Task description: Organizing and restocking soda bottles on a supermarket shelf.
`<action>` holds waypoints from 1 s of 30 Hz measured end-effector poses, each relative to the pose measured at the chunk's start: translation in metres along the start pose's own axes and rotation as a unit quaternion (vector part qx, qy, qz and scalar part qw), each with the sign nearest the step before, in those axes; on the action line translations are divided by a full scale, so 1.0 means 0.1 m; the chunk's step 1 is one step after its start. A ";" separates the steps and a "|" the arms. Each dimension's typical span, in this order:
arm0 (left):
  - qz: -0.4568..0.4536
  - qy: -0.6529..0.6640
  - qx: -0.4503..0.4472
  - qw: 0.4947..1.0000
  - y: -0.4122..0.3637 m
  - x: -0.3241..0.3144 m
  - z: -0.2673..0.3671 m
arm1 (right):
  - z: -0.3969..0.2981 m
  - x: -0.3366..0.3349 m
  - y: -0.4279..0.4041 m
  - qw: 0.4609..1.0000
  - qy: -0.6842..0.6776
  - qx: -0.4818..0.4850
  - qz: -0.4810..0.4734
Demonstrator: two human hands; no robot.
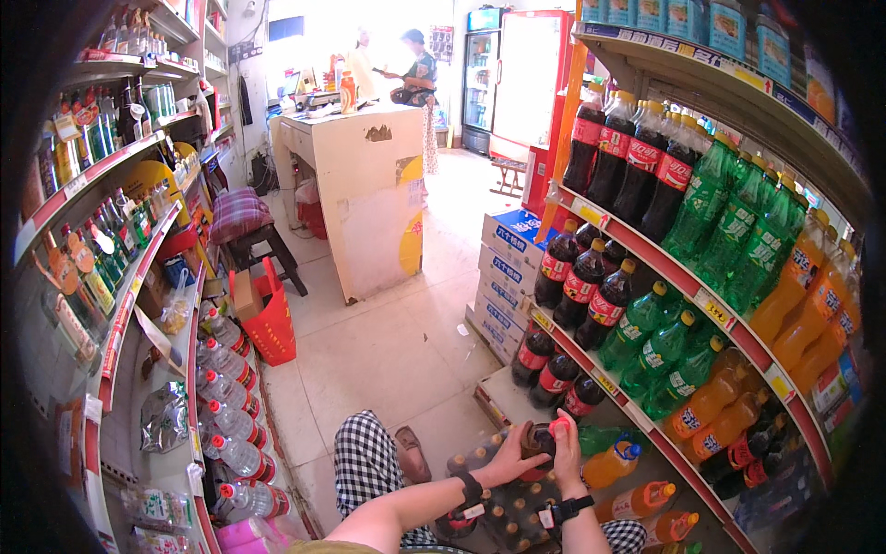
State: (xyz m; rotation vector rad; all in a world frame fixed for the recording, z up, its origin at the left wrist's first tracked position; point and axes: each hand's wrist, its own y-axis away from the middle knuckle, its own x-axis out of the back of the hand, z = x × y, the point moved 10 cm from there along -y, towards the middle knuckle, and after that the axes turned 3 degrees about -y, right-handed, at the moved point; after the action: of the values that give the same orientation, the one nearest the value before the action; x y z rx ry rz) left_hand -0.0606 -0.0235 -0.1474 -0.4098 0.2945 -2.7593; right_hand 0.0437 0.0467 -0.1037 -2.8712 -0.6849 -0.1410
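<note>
In front of my knees, my left hand (511,458) grips a dark cola bottle (538,442) around its side. On the bottle's right, my right hand (567,453) holds a small red thing (561,424) against it; whether that is a cap or a cloth I cannot tell. Below my hands stand plastic-wrapped packs of dark bottles (509,516), partly hidden by my forearms. Another cola bottle (455,524) is beside my left forearm. An orange drink bottle (610,465) with a blue cap lies close to my right hand, next to a green bottle (609,440).
Tilted shelves (644,287) of soda bottles rise on the right, their lower edge near my hands. Stacked cartons (500,294) stand beyond. Left are liquor shelves (149,256), a row of clear bottles (239,457) and a red bag (275,332). Two people (415,69) stand behind a counter (367,208).
</note>
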 end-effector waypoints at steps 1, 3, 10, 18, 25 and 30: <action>0.019 -0.036 -0.028 0.999 0.04 0.01 0.06 | 0.00 0.03 0.00 1.000 0.006 0.007 0.010; 0.031 -0.084 -0.046 0.995 0.16 -0.05 0.14 | 0.00 0.03 0.00 1.000 0.004 0.015 0.008; 0.011 -0.158 -0.147 0.976 0.22 -0.11 0.61 | 0.02 0.07 0.00 1.000 0.014 0.020 0.009; -0.013 -0.167 -0.175 0.970 -0.01 -0.06 0.71 | -0.05 0.09 0.00 0.991 0.102 0.078 0.026; -0.028 -0.044 -0.074 0.996 0.07 0.24 0.40 | -0.01 0.31 0.15 0.993 0.083 0.063 0.053; -0.014 0.007 -0.064 0.998 0.11 0.54 0.84 | -0.24 0.45 0.39 0.997 0.048 0.036 0.056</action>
State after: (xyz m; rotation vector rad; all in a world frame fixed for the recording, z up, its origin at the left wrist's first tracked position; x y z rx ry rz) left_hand -0.0797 -0.0656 -0.0584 -0.4288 0.4731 -2.7806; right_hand 0.1005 0.0269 -0.0803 -2.8032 -0.5003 -0.2320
